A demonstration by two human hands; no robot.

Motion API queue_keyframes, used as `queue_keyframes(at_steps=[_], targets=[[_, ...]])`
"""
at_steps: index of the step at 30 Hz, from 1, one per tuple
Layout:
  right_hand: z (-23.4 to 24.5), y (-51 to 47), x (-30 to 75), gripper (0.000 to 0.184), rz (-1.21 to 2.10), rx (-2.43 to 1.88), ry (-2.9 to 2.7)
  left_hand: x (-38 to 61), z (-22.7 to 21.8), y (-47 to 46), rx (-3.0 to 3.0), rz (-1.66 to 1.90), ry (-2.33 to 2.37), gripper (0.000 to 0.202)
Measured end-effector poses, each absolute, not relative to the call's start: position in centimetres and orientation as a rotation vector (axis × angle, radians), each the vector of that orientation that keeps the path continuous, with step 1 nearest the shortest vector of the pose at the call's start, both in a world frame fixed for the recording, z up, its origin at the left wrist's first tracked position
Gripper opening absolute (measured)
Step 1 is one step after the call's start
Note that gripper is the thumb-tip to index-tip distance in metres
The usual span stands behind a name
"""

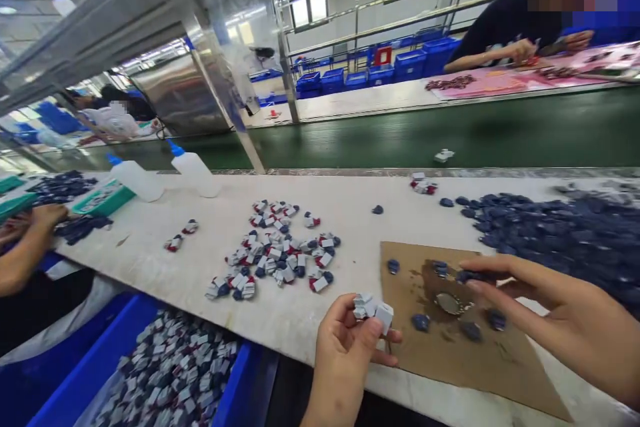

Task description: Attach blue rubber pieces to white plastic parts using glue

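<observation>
Pale worktop [350, 234], far edge along a green conveyor belt [370, 144]; a steel post [225, 94] rises at that edge, left of centre. Blue plastic bin [240, 380] of grey-and-blue pieces below the near edge, left. A co-worker's arm [25, 260] at the worktop's left end; another person [505, 34] sits across the belt. Heap of dark blue lumpy pieces [545, 234] toward the far right; cluster of grey, blue and red blocky pieces [280, 254] left of the brown cardboard sheet [425, 360]. Right hand [555, 314] enters from the right, hiding part of the cardboard's right edge; thumb and forefinger nearly together, pinching a dark blue piece [473, 276] over the cardboard's far portion. Left hand [353, 347] raised from the near edge, beside the cardboard's left edge; thumb and fingers closed on a pale grey blocky piece [373, 309]. Counts: two white bottles with blue caps [195, 174], near the far edge; on the cardboard, one round pale disc with a shiny rim [447, 304] and five loose dark blue pieces [421, 322], one near the far left corner; heaps too dense to count.
</observation>
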State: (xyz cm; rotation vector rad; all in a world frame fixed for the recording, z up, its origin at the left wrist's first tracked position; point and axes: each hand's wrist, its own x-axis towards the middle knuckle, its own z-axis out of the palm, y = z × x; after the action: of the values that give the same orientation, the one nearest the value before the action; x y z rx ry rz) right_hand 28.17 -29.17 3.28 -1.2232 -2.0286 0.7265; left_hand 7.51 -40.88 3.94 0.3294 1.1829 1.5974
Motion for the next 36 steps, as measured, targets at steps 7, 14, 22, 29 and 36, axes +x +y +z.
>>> queue_keyframes(at_steps=[7, 14, 22, 29, 36], targets=[[4.6, -32.9, 27.2, 0.028, 1.077, -1.205, -1.725, 9.4, 4.6, -40.2, 0.374, 1.579, 1.076, 0.036], [5.4, -34.1, 25.9, 0.023, 1.086, -1.091, -1.717, 9.9, 4.9, -40.4, 0.403, 1.57, 1.056, 0.036], [5.6, -34.5, 25.6, 0.019, 0.942, -1.077, -1.819, 10.1, 5.6, -40.3, 0.441, 1.533, 1.112, 0.036], [6.6, -34.7, 25.1, 0.018, 0.9, -1.044, -1.78, 10.4, 5.9, -40.1, 0.43, 1.562, 1.082, 0.032], [7.0, -35.1, 25.0, 0.004, 0.863, -0.913, -1.908, 10.0, 5.9, -40.4, 0.496, 1.548, 1.113, 0.03]])
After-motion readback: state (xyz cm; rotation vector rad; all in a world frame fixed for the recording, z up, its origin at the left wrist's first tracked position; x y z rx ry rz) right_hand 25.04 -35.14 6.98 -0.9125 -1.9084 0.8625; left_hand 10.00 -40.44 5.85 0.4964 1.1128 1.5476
